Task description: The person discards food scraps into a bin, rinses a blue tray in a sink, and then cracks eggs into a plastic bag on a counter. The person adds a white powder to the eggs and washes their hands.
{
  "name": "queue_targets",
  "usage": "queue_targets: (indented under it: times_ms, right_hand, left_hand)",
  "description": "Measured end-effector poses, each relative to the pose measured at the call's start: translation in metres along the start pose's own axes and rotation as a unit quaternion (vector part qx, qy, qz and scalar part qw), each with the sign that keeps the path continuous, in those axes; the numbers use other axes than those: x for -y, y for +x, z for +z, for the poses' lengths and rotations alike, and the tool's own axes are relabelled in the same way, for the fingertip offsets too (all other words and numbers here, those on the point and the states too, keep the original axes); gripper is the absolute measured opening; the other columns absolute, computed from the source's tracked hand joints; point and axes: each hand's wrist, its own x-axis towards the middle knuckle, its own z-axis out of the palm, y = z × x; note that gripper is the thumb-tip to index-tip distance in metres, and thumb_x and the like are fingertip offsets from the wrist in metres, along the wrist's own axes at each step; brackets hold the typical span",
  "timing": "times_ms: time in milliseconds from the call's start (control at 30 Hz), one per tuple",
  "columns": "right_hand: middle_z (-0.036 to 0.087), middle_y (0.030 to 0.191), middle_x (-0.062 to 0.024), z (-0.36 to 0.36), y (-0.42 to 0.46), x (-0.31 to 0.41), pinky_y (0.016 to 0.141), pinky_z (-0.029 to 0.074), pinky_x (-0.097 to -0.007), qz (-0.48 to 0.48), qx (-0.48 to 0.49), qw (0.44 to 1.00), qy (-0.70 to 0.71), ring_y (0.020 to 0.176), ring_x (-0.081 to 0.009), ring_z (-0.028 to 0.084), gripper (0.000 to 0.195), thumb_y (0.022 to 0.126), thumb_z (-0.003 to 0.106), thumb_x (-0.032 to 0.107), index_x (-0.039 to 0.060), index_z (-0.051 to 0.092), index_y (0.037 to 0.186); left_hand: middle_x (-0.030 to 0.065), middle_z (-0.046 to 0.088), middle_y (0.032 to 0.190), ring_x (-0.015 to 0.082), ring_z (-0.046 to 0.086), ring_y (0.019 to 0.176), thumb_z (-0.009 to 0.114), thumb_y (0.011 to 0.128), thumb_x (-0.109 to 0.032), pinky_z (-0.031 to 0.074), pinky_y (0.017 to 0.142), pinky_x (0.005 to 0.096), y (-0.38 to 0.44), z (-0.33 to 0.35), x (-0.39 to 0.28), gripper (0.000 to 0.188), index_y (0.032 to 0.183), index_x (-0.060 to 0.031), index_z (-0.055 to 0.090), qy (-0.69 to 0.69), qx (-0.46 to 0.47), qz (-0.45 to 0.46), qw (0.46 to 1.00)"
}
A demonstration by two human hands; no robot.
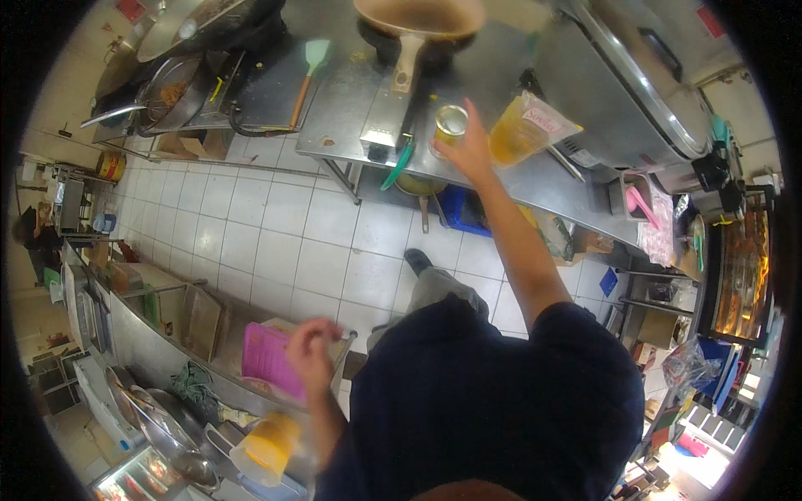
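My right hand [470, 147] is around a short cylindrical container [449, 128] with a silvery rim, at the front edge of a steel table [351, 125]. Just right of it, a clear plastic bag of yellow contents [520, 134] rests on the table. Left of the container are a gas burner's steel front [381, 131] and a green-handled utensil [399, 164]. A light brown frying pan [420, 19] sits on the burner. My left hand [313, 351] is slightly blurred, holding nothing visible, fingers loosely bent above a magenta plastic crate [266, 357].
A wok with brown food [172, 91] and a turquoise spatula [313, 56] are at upper left. A large steel appliance [620, 81] stands at upper right. Behind my left arm, a jug of yellow liquid [269, 448] and steel bowls [169, 432] rest on a counter. Another person [41, 241] is far left.
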Motion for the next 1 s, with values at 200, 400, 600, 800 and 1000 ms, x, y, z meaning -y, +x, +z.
queue_targets:
  times_ms: [200,400,600,800,1000]
  right_hand:
    - [0.052,0.118,-0.0185,-0.004,-0.001,-0.007,0.093,0.04,-0.0376,0.054,0.042,0.998,0.001,0.11,-0.0307,0.051,0.077,0.062,0.079,0.031,0.0026,0.044,0.124]
    - [0.057,0.109,-0.0147,-0.034,-0.048,0.073,0.09,0.043,-0.0368,0.087,0.194,0.968,0.133,0.103,-0.0287,0.056,0.072,0.055,0.084,0.023,0.0048,0.048,0.115]
    - [0.055,0.112,-0.0149,-0.063,-0.011,0.114,0.091,0.041,-0.0346,-0.099,0.472,0.817,0.315,0.106,-0.0285,0.054,0.039,0.073,0.072,0.016,0.0019,0.057,0.106]
    - [0.052,0.125,-0.0143,-0.061,0.007,0.161,0.098,0.033,-0.0416,-0.336,0.522,0.771,0.143,0.111,-0.0292,0.05,0.019,0.078,0.063,0.015,0.0051,0.066,0.094]
    - [0.054,0.124,-0.0112,-0.031,-0.022,0.199,0.095,0.034,-0.0413,-0.327,0.569,0.721,0.22,0.11,-0.0302,0.049,0.012,0.073,0.066,0.016,0.0074,0.066,0.083]
  left_hand:
    - [0.013,0.059,0.099,0.0201,0.057,0.089,0.065,0.082,-0.015,0.047,0.076,0.03,0.085,0.117,0.029,0.035,0.11,0.0027,0.053,0.1,0.206,-0.147,0.962]
    - [0.0111,0.051,0.115,0.0182,0.051,0.105,0.08,0.066,-0.019,0.043,0.088,0.0329,0.131,0.18,0.048,0.076,0.126,0.0005,0.037,0.276,0.107,0.097,0.95]
    - [0.0094,0.051,0.113,0.0188,0.051,0.105,0.083,0.055,-0.015,0.043,0.091,0.0332,0.104,0.148,0.04,0.082,0.123,-0.0018,0.038,0.045,0.072,-0.025,0.996]
    - [0.011,0.052,0.116,0.0199,0.052,0.107,0.086,0.051,-0.015,0.043,0.092,0.0331,0.076,0.12,0.025,0.088,0.124,-0.0017,0.039,0.121,0.057,0.002,0.991]
    - [0.0117,0.055,0.111,0.0238,0.056,0.102,0.084,0.056,-0.018,0.045,0.086,0.034,0.042,0.109,0.007,0.074,0.118,-0.003,0.047,0.121,-0.075,0.044,0.989]
